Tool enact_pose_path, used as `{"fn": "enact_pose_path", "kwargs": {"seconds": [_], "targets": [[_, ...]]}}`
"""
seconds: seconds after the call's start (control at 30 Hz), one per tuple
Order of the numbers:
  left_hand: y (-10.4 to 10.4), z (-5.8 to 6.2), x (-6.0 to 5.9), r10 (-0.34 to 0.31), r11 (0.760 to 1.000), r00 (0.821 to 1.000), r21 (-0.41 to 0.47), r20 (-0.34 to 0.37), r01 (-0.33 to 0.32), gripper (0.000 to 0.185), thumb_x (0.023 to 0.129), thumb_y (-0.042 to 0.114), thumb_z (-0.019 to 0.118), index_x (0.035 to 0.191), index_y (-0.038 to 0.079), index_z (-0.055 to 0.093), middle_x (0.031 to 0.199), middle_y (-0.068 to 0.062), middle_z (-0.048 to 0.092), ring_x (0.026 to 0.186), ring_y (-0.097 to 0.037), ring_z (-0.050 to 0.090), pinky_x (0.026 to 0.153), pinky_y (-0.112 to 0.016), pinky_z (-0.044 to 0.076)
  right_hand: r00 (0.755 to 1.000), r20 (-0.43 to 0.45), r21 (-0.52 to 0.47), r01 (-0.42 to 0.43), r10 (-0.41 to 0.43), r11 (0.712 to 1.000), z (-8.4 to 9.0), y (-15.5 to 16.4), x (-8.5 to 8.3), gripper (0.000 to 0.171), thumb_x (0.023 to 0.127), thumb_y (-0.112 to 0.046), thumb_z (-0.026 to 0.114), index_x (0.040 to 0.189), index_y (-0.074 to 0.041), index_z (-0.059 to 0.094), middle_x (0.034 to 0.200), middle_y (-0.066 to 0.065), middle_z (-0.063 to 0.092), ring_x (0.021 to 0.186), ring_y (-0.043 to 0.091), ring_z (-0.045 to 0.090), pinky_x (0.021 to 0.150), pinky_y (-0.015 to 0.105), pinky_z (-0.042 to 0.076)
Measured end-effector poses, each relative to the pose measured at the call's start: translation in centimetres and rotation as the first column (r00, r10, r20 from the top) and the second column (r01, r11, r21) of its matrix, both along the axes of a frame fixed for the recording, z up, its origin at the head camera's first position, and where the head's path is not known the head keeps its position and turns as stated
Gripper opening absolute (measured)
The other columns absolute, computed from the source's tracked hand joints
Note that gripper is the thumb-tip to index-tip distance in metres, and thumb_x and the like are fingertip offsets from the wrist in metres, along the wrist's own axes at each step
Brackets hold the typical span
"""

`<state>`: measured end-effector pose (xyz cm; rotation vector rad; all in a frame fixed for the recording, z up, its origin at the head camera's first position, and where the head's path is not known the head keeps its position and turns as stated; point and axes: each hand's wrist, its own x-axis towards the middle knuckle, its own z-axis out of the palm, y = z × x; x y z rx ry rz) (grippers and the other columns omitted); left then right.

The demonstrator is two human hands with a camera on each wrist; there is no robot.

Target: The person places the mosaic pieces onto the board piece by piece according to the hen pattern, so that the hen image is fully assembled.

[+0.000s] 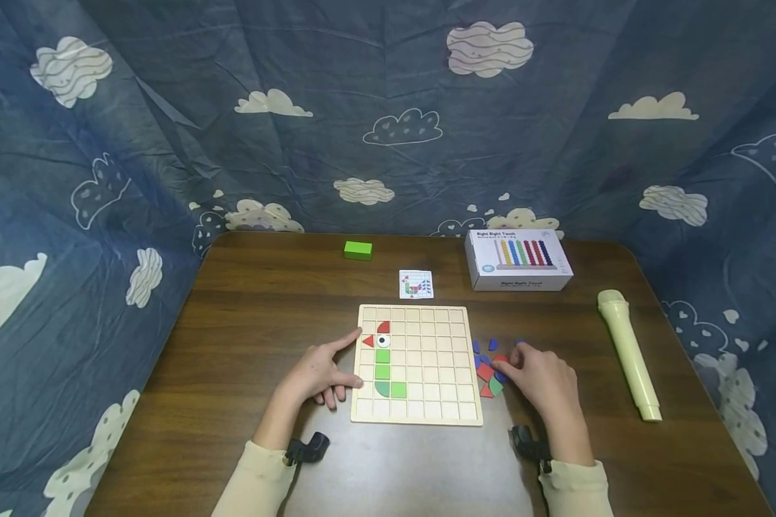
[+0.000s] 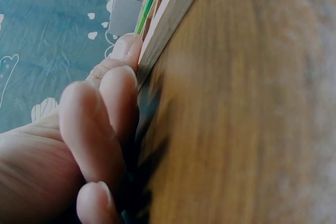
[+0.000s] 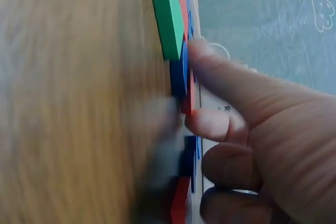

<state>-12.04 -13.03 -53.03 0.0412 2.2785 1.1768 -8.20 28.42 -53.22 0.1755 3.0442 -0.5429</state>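
Both hands lie low on the table (image 1: 246, 301): the left hand (image 1: 317, 375), fingers relaxed and straight, touches the wooden grid board's (image 1: 427, 409) left edge, while the right hand (image 1: 543, 377) has its fingertips on the loose pile of coloured pieces (image 1: 489, 370) just right of the board. Seven pieces sit in the grid: three green squares, one green quarter-round, two red, one eye. Only the right wrist view shows the pieces (image 3: 178, 72) stacked edge-on under the fingers (image 3: 231, 85). Bare wood lies left.

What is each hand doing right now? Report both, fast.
Left hand: open, fingers resting against the left edge of the wooden grid board.
Right hand: fingertips on the loose coloured pieces; grip cannot be told.
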Motion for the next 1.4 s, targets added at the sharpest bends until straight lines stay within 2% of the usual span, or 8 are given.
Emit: {"fn": "enact_pose_path", "kwargs": {"seconds": [0.13,0.27,0.33,0.43,0.6,0.87,1.1,1.4], "targets": [[0.0,0.0,0.0,-0.003,1.000,1.000,0.001,-0.001,0.003,0.102,0.083,0.029,0.093,0.164,0.049,0.034,0.059,-0.010,0.071,0.042,-0.018,0.067,0.039,-0.026,0.049,1.000,-0.008,-0.017,-0.016,0.016,1.000,0.2,0.4,0.1,0.047,0.090,-0.054,0.081,0.101,-0.010,0.073,0.064,0.000,0.053,0.060,0.019,0.048,0.054,0.030,0.033],[0.0,-0.1,0.1,-0.008,1.000,1.000,0.002,0.003,0.008,0.102,0.083,0.029,0.093,0.164,0.048,0.034,0.059,-0.010,0.072,0.042,-0.019,0.067,0.039,-0.027,0.049,0.996,0.065,-0.044,-0.058,0.060,0.997,0.5,0.8,0.2,0.048,0.093,-0.043,0.082,0.131,-0.016,0.074,0.067,0.001,0.050,0.061,0.019,0.045,0.056,0.031,0.032],[0.0,-0.1,0.1,-0.006,1.000,1.000,0.003,0.009,0.006,0.102,0.083,0.029,0.093,0.164,0.048,0.034,0.060,-0.010,0.072,0.042,-0.019,0.067,0.039,-0.026,0.049,0.992,0.102,-0.050,-0.071,0.076,0.996,0.5,1.0,0.2,0.046,0.094,-0.038,0.081,0.134,-0.016,0.073,0.067,0.001,0.050,0.062,0.018,0.045,0.057,0.031,0.033],[0.1,-0.1,0.1,-0.007,1.000,1.000,0.001,0.010,0.006,0.102,0.083,0.029,0.093,0.164,0.049,0.034,0.060,-0.010,0.072,0.043,-0.020,0.068,0.038,-0.026,0.049,0.993,0.101,-0.056,-0.060,0.066,0.997,0.5,1.0,0.1,0.043,0.095,-0.035,0.080,0.131,-0.012,0.075,0.067,0.001,0.051,0.062,0.018,0.046,0.057,0.031,0.033],[0.1,-0.1,0.0,-0.009,1.000,1.000,0.005,0.004,0.009,0.101,0.084,0.029,0.092,0.163,0.050,0.034,0.059,-0.010,0.072,0.042,-0.019,0.068,0.038,-0.026,0.049,0.998,-0.011,-0.059,-0.055,0.054,0.997,1.2,-0.2,0.1,0.043,0.094,-0.040,0.081,0.121,-0.007,0.077,0.064,0.000,0.050,0.059,0.016,0.044,0.055,0.029,0.031],[-0.1,-0.1,0.1,-0.016,1.000,1.000,-0.001,-0.006,0.016,0.101,0.083,0.030,0.093,0.164,0.048,0.034,0.059,-0.008,0.071,0.042,-0.018,0.067,0.039,-0.026,0.049,0.966,-0.187,-0.112,-0.203,0.180,0.973,2.3,-8.2,0.0,0.032,0.086,-0.040,0.088,0.104,-0.014,0.082,0.057,-0.007,0.045,0.053,0.009,0.037,0.051,0.024,0.025],[-0.1,-0.2,0.0,-0.016,1.000,1.000,0.016,-0.005,0.016,0.100,0.085,0.029,0.092,0.164,0.048,0.034,0.059,-0.009,0.072,0.042,-0.018,0.067,0.038,-0.026,0.049,0.947,-0.122,-0.149,-0.312,0.296,0.938,1.6,-13.4,-0.7,0.028,0.083,-0.046,0.090,0.096,-0.023,0.082,0.055,-0.011,0.044,0.053,0.007,0.036,0.053,0.024,0.025],[-0.1,-0.1,0.0,-0.017,1.000,1.000,0.013,-0.011,0.017,0.100,0.085,0.029,0.092,0.164,0.047,0.034,0.058,-0.008,0.071,0.040,-0.017,0.066,0.037,-0.026,0.048,0.932,-0.096,-0.146,-0.361,0.350,0.921,0.5,-15.2,-1.0,0.024,0.083,-0.046,0.090,0.094,-0.027,0.080,0.053,-0.014,0.040,0.055,0.006,0.033,0.055,0.025,0.027]]}}
